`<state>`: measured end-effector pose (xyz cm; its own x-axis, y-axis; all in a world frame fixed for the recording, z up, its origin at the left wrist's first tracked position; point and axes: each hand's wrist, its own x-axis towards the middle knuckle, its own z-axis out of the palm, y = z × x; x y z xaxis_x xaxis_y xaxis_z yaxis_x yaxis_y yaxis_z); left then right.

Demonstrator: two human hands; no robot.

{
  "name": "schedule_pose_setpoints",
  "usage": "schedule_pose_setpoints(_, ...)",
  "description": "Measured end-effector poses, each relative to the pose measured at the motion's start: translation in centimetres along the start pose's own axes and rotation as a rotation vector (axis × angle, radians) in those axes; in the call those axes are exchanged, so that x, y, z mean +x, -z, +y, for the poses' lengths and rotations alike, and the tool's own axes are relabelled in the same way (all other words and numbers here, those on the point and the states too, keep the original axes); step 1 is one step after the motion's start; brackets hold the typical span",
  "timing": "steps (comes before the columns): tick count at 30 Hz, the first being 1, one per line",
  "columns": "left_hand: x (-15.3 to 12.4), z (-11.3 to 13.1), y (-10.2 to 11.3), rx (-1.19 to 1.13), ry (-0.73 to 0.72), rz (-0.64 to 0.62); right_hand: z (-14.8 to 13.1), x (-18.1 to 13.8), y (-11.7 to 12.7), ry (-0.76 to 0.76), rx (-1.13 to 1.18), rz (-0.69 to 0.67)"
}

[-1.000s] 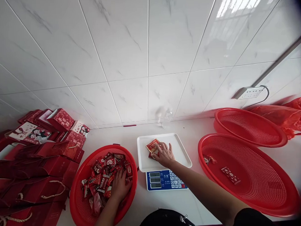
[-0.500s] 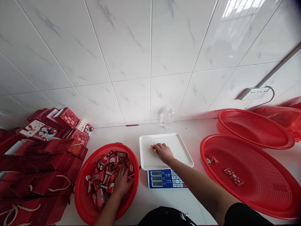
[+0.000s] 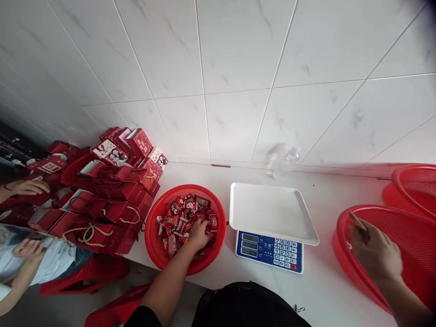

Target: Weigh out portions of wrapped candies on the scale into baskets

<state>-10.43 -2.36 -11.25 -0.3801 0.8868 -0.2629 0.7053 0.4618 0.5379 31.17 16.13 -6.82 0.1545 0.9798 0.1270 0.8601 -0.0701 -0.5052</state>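
Note:
My left hand [image 3: 199, 232] reaches into a round red basket [image 3: 152, 242] full of red-wrapped candies [image 3: 180, 217], fingers curled among them. My right hand [image 3: 376, 251] hovers over the near rim of a large red basket [image 3: 417, 252] at the right, fingers closed on a small dark red packet [image 3: 359, 222]. Between the baskets stands a blue-faced digital scale [image 3: 269, 250] with a bare white tray [image 3: 269, 212] on top.
A pile of red gift boxes and bags [image 3: 112, 196] lies at the left end of the white counter. Another person's hands [image 3: 25, 218] work beside that pile. A second red basket [image 3: 419, 187] sits at the far right. A clear plastic piece [image 3: 284, 159] lies by the tiled wall.
My right hand took the packets off the scale tray and moved right over the large red basket. The tray now lies bare. The view swung left, revealing another person.

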Motion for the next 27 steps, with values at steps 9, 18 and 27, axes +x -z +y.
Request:
schedule_pose_setpoints(9, 1.2, -1.0, 2.0, -0.278, 0.119, 0.153, -1.5, -3.3, -0.5, 0.053, -0.031, -0.056)
schedule_pose_setpoints(18, -0.4, 0.9, 6.6, -0.546, 0.165, 0.383, -10.7, -8.6, -3.4, 0.32, 0.351, -0.379)
schedule_pose_setpoints(27, -2.3, 11.0, 5.4, -1.259, 0.032, -0.125, -18.5, -11.1, -3.0, -0.13, 1.021, -1.065)
